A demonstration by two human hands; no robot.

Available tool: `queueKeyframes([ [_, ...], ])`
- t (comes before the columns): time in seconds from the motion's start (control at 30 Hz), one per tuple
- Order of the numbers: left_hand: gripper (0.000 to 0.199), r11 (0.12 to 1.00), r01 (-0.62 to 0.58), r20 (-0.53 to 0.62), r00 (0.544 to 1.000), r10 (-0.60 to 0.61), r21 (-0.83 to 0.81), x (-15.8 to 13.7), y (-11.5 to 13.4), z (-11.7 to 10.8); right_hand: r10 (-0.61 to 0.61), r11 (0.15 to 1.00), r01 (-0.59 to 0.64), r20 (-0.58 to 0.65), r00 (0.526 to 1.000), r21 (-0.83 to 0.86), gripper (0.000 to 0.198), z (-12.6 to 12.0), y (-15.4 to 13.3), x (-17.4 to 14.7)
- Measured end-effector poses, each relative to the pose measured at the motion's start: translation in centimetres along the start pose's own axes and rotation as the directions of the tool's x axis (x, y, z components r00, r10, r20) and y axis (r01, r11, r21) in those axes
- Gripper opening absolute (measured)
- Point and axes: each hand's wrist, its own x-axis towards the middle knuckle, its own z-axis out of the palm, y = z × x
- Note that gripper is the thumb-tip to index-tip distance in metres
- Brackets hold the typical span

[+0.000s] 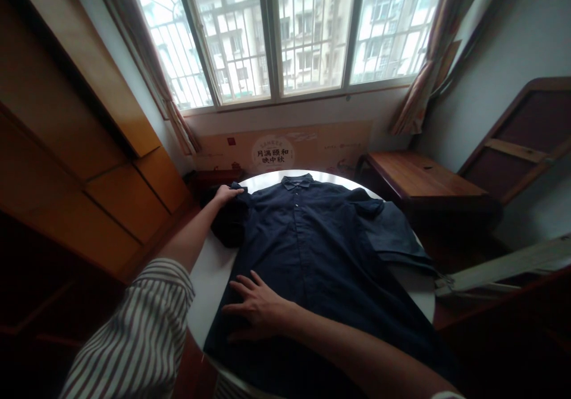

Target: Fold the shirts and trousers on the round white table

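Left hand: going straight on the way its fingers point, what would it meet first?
Beyond the dark cloth it grips, the left hand would probably meet the nearest shoulder of the dark blue shirt; its height is unclear, so it might pass just above.

Glare through the barred window (pixel 307 36) whitens the top of my view; below, I see the navy shirt (pixel 321 262) dimly, lower corners near-black, edges stretched, detail soft.
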Motion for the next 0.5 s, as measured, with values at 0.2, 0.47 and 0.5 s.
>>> queueKeyframes([
  [0.2,0.025,0.972,0.12,0.066,0.992,-0.109,-0.2,1.9,-0.1,1.3,-0.212,0.975,0.207,-0.057,0.976,-0.074,0.02,1.4,0.3,0.8],
  [0.47,0.018,0.903,0.086,0.104,0.993,-0.047,-0.421,1.5,-2.1,0.1,-0.347,0.938,0.345,-0.095,0.933,-0.036,0.029,0.7,0.6,0.3],
  [0.5,0.02,0.903,0.056,0.086,0.996,-0.021,-0.426,1.4,-2.2,-0.1,-0.361,0.933,0.359,-0.078,0.929,-0.03,0.028,0.7,0.6,0.4],
])
